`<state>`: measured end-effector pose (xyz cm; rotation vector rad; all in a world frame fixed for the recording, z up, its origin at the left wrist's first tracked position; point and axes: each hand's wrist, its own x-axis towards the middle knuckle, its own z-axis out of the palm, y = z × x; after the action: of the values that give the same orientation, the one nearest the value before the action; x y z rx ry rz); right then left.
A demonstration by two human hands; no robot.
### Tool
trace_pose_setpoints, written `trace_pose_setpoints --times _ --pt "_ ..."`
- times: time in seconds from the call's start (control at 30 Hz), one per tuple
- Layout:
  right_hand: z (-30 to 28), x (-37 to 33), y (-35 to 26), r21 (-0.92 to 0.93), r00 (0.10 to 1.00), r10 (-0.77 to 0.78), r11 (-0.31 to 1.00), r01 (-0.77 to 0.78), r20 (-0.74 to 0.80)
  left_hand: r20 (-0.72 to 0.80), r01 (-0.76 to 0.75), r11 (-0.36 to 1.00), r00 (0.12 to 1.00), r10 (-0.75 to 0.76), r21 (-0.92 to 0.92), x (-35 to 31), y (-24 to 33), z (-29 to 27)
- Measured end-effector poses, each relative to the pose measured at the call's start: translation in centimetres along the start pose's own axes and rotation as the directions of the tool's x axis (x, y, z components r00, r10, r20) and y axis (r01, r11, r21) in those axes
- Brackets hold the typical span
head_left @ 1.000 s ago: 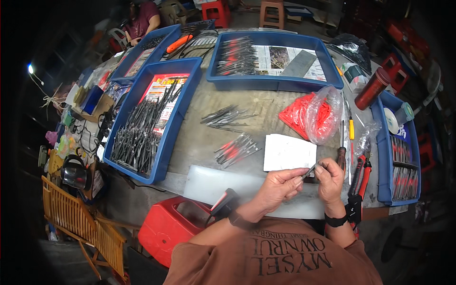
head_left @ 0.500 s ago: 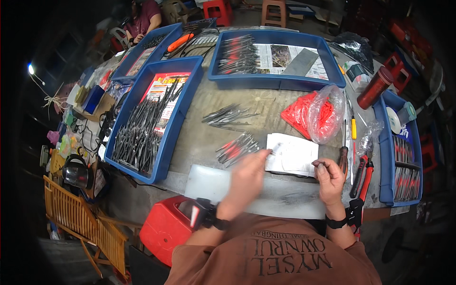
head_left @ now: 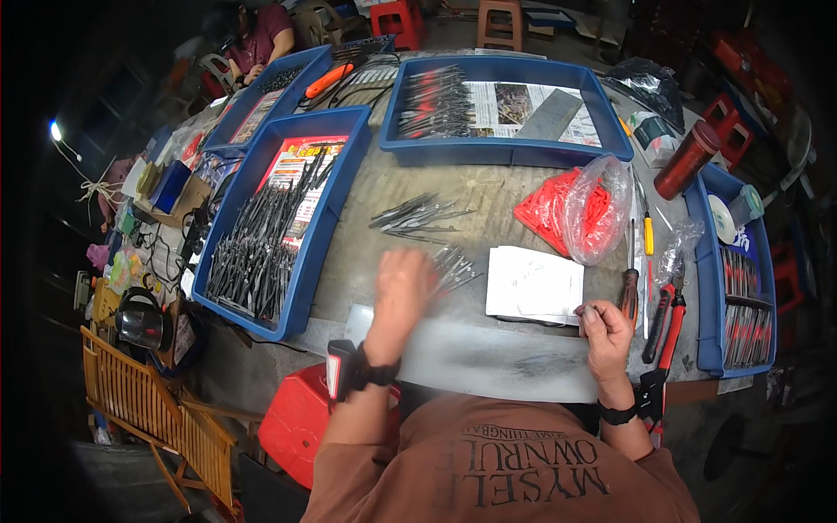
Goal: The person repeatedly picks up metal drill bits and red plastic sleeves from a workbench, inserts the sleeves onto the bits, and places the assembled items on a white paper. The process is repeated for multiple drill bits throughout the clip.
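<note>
My left hand [head_left: 403, 292] is blurred by motion over the left end of a small pile of slim metal pieces [head_left: 453, 266], some with red parts. Whether it holds one of them cannot be made out. Behind it lies a second pile of slim dark metal pieces [head_left: 418, 216]. My right hand [head_left: 608, 333] is closed, thumb pressed to forefinger, beside the lower right corner of a stack of white paper sheets [head_left: 534, 283]. Anything pinched in it is too small or hidden to name.
Blue trays of slim metal pieces stand left [head_left: 327, 240], behind [head_left: 506, 155] and right [head_left: 711, 288]. A clear bag with red pieces [head_left: 562, 213] lies behind the paper. Screwdrivers [head_left: 629, 292] and red-handled pliers [head_left: 671, 327] rest right. Another person [head_left: 266, 39] sits far left.
My left hand has moved left from the paper's edge to the near pile, uncovering the paper's left side. My right hand has stayed nearly in place.
</note>
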<state>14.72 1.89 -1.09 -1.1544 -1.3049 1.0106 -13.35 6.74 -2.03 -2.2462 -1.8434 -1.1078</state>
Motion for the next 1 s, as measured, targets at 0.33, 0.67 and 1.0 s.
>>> trace_pose_setpoints --times 0.33,0.67,1.0 --pt "-0.4 -0.5 0.1 0.032 0.999 0.037 0.999 -0.038 0.029 0.141 -0.005 0.994 0.990 -0.010 0.106 2.5 -3.6 1.8" --pt "-0.3 -0.7 0.2 0.062 0.997 0.061 0.996 -0.063 0.039 0.027 0.124 0.979 0.992 -0.121 -0.162 3.0 -1.1 -0.6" --pt "1.9 -0.1 -1.5 -0.181 0.932 -0.094 0.969 0.166 0.350 0.550 0.572 0.044 0.805 -0.225 -0.819 -1.1 10.7 0.2"
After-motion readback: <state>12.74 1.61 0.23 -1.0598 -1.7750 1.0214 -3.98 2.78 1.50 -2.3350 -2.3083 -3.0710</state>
